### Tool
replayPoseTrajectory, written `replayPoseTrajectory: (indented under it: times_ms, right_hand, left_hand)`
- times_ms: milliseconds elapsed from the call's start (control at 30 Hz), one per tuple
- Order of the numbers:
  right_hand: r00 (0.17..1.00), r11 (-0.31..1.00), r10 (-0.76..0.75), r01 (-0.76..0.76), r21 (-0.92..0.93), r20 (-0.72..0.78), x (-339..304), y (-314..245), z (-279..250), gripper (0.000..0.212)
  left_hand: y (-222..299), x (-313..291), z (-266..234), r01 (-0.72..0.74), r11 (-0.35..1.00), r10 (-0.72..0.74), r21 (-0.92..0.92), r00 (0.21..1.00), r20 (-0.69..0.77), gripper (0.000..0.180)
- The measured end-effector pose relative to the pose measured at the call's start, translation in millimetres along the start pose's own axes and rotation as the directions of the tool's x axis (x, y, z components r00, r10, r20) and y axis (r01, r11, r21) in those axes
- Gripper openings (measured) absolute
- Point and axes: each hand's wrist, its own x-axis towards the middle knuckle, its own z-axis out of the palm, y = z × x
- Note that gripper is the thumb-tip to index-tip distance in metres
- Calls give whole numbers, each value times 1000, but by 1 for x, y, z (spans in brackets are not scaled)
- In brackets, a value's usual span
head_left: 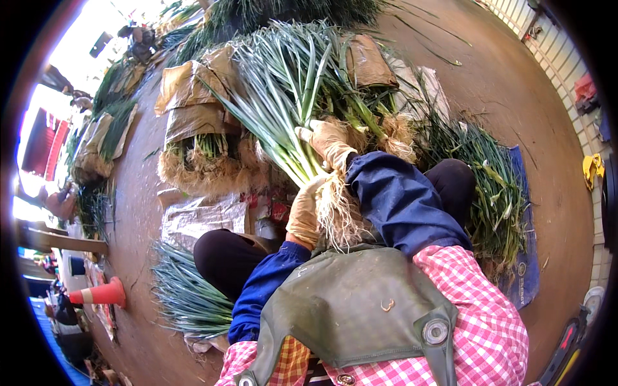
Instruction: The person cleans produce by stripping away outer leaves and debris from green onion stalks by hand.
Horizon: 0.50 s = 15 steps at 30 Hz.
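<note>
A bunch of long green onions point(283, 119) lies slantwise in front of me, its green leaves spread to the far side and its pale stringy roots hanging toward my lap. My left hand point(304, 211), in a tan glove, is closed around the white stems just above the roots. My right hand point(328, 143), gloved alike, wraps the bunch higher up, where stems turn to leaves. Behind it rests a larger heap of green onions point(360, 112) with tangled brown roots. An olive-green apron point(347, 302) covers my lap, with a small curled brown scrap on it.
To the left sit bundles wrapped in brown paper point(199, 122), roots facing me. More green onions lie beside my left knee point(190, 289) and on a blue sack point(524, 257) at right. An orange cone point(103, 294) stands on the brown floor point(154, 360) at far left.
</note>
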Motion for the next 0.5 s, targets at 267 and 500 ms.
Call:
replayPoseTrajectory:
  times_ms: [267, 500]
  right_hand:
    - [985, 595, -120, -30, 803, 125, -43, 15, -12, 33]
    - [993, 606, -87, -13, 795, 83, -94, 20, -54, 31]
  left_hand:
    - [-3, 4, -5, -34, 974, -9, 225, 982, 186, 37]
    - [40, -2, 29, 88, -223, -330, -971, 930, 160, 38]
